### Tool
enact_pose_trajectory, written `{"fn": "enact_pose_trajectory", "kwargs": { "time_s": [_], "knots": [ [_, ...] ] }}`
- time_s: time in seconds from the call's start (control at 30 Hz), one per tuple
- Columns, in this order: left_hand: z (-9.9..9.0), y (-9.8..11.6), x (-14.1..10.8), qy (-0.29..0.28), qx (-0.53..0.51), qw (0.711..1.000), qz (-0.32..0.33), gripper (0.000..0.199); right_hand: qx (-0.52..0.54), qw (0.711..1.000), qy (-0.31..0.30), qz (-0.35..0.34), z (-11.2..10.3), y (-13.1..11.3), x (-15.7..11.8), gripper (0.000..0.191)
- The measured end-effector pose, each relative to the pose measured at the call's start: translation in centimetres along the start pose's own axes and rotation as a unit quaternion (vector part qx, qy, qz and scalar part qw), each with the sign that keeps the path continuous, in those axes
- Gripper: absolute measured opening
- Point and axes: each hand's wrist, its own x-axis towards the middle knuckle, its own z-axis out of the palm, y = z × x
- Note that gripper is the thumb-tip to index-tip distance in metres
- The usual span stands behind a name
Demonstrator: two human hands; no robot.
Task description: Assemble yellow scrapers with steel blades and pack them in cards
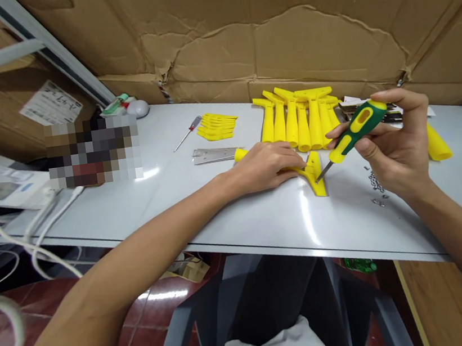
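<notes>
My right hand (402, 150) is closed around the handle of a green and yellow screwdriver (355, 131). Its tip meets the wide head of a yellow scraper (314, 170), at or very near a hole. Lying across that scraper's handle, my left hand (266, 165) grips it against the table and hides most of it. The yellow butt end shows left of the hand, beside flat metal blades (215, 154); whether they touch is unclear. Small loose screws (375, 182) lie scattered under my right hand. Behind stands a row of similar yellow scrapers (292, 122).
Stacked yellow strips (217, 126) and a small screwdriver (188, 133) lie back left. A yellow handle (438, 143) is at right, partly behind my hand. Cardboard (303, 44) walls the back of the white table (167, 204). White cables (45, 220) hang over the left edge.
</notes>
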Motion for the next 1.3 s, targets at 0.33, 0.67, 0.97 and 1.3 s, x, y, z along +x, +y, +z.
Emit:
{"fn": "enact_pose_trajectory", "kwargs": {
  "time_s": [0.33, 0.67, 0.97, 1.3],
  "knots": [
    [-0.2, 0.06, 0.04, -0.008, -0.005, 1.0, -0.012, 0.016, -0.018, 1.0, 0.017, -0.005, 0.1, -0.3, 0.03, 0.072],
    [-0.11, -0.01, 0.09, -0.001, 0.005, 1.0, 0.001, 0.016, -0.021, 1.0, 0.01, -0.005, 0.35, -0.44, -0.03, 0.07],
    [-0.2, 0.08, 0.07, -0.007, 0.002, 1.0, -0.008, 0.016, -0.028, 1.0, 0.0, -0.008, 0.18, -0.33, -0.1, 0.068],
    [-0.31, 0.39, 0.11, -0.008, 0.011, 1.0, -0.017, 0.019, -0.01, 1.0, -0.01, -0.027, 0.22, 0.07, -0.04, 0.066]
  ]
}}
